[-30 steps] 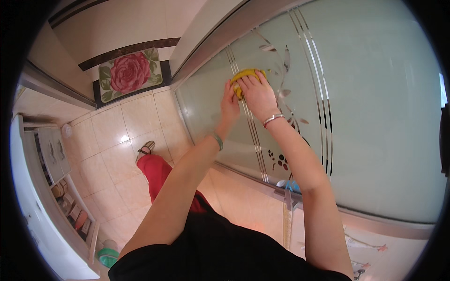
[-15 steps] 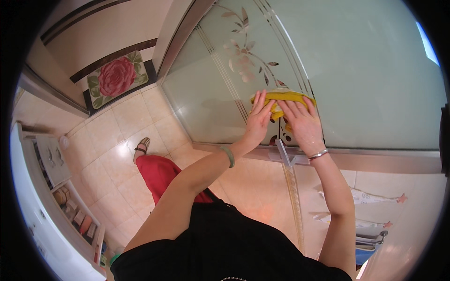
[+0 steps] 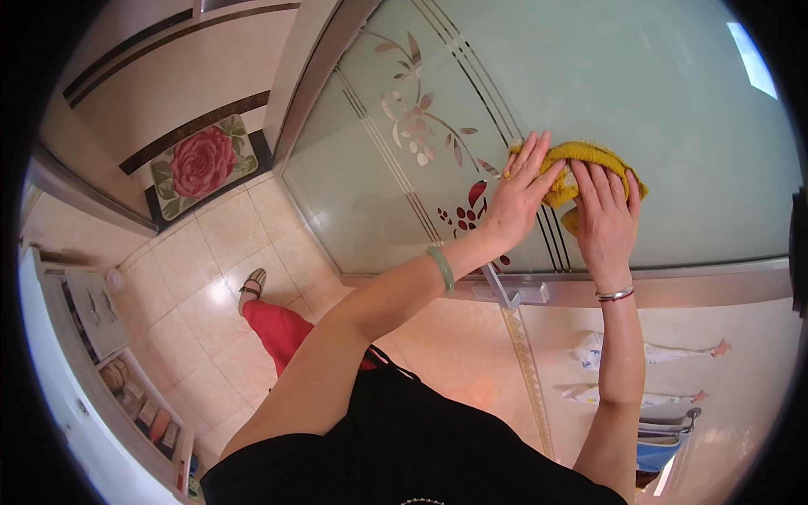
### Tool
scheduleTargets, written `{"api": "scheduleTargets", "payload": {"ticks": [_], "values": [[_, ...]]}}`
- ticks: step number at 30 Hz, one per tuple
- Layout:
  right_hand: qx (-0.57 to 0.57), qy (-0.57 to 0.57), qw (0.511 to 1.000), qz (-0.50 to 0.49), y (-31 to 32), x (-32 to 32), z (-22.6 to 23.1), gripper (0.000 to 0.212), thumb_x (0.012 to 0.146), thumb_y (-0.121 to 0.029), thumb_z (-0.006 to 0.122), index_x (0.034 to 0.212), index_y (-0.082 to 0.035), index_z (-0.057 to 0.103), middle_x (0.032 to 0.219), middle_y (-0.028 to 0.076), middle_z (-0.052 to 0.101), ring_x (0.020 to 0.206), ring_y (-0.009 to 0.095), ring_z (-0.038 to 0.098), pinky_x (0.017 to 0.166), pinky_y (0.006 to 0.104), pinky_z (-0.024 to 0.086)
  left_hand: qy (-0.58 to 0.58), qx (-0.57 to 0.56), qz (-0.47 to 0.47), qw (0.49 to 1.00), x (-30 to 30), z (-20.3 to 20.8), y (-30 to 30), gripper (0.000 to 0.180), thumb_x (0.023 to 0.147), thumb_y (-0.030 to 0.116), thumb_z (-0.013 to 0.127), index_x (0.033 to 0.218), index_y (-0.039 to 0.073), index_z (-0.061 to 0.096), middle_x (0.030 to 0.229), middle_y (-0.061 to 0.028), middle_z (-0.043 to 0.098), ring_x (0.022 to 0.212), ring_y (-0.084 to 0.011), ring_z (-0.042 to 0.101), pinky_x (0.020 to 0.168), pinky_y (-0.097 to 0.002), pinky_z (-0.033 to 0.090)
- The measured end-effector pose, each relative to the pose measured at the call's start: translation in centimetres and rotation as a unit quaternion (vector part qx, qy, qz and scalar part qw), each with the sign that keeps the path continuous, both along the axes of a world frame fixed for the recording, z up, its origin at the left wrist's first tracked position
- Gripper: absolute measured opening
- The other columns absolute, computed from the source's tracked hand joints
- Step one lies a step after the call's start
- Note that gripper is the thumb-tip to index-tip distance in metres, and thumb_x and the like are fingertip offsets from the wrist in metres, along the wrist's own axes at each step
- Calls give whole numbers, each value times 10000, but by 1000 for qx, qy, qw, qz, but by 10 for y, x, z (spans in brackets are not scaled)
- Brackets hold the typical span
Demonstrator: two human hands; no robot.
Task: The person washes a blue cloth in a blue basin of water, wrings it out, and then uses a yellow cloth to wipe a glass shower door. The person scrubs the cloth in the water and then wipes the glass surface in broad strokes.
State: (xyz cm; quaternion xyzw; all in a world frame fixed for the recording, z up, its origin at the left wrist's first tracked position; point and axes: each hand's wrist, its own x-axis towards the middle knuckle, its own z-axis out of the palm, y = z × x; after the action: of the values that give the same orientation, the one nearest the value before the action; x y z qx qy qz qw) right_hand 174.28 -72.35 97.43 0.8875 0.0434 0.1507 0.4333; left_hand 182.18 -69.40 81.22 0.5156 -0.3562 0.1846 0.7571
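My left hand [image 3: 515, 206] and right hand [image 3: 608, 225] hold a bunched yellow cloth [image 3: 593, 153] against a frosted glass panel [image 3: 690, 160]. The left fingers reach long and straight over the cloth's left end. My right fingers lie over its middle and right side, slightly spread; its thumb is hard to see. Leaf and flower patterns and clear stripes decorate the glass left of the cloth. A green bangle [image 3: 441, 268] circles my left wrist, and a silver bracelet [image 3: 614, 295] my right.
A metal frame [image 3: 707, 289] edges the glass, with a handle [image 3: 505, 290] projecting from it. A rose-patterned mat [image 3: 204, 160] lies at the far left. White shelves [image 3: 109, 353] with small items stand at left. Cloths hang from hooks [image 3: 623, 352] on the right.
Both hands have slid the yellow cloth to the right and slightly farther up across the glass. It now lies right of the striped band. The view has shifted a little.
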Motion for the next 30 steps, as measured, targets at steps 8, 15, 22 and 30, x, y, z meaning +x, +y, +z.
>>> {"api": "scheduleTargets", "payload": {"ticks": [8, 15, 22, 30], "values": [[14, -29, 999, 33, 8, 78, -20, 538, 810, -49, 616, 1334, -148, 541, 1294, -6, 580, 1219, 166, 522, 1130, 413, 297, 25, -63, 58, 996, 70, -9, 2, 591, 824, -117, 574, 1381, 73, 526, 1561, -189, 293, 1453, -395, 247, 1166, -457, 262], [53, -6, 989, 140, 11, 170, -64, 480, 771, -20, 594, 1245, -96, 581, 1242, 14, 605, 1187, 165, 540, 1126, 400, 318, 104, -60, 96, 988, 138, -54, 13, 498, 926, -67, 471, 1398, 87, 513, 1573, -154, 293, 1461, -359, 248, 1169, -412, 264], [63, 70, 981, 169, 20, 234, -119, 395, 838, -121, 572, 1229, -64, 592, 1245, 33, 602, 1190, 169, 540, 1135, 385, 305, 166, -51, 113, 978, 179, -116, 23, 456, 967, -30, 417, 1411, 51, 485, 1582, -171, 261, 1474, -350, 212, 1173, -383, 248], [58, 183, 967, 166, 4, 207, -148, 420, 831, -139, 594, 1250, -106, 589, 1218, 11, 603, 1190, 157, 528, 1150, 382, 291, 232, -62, 65, 969, 126, -154, 25, 432, 971, -12, 435, 1400, 23, 477, 1583, -188, 247, 1476, -352, 203, 1173, -382, 243]]}}
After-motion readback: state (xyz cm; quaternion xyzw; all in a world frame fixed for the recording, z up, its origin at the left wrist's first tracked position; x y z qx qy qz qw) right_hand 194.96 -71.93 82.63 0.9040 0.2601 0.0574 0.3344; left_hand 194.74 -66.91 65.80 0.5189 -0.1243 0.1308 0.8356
